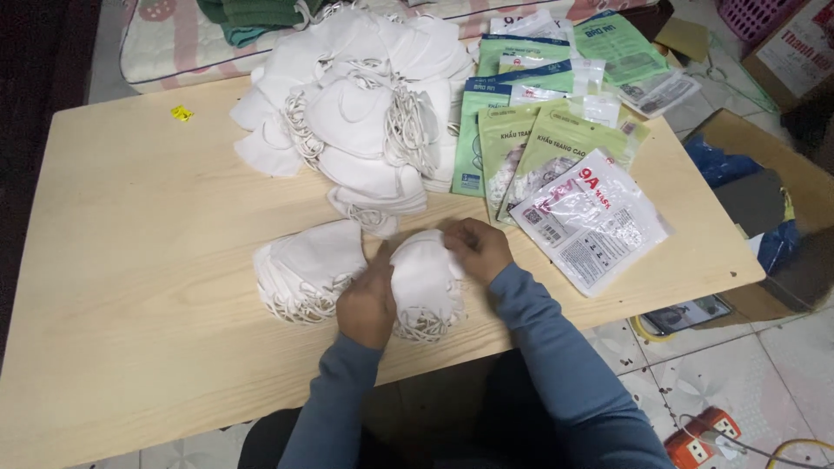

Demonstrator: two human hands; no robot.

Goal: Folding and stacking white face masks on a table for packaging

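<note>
Pale wood makes up the table, set over a tiled floor. Nearest the person, both hands close on a small stack of white masks: the left hand grips its left edge, the right hand pinches its top. Just beside lies a second stack of masks. Farther off sit a large heap of masks and green and clear packets.

home floor, low table, bedding
</note>
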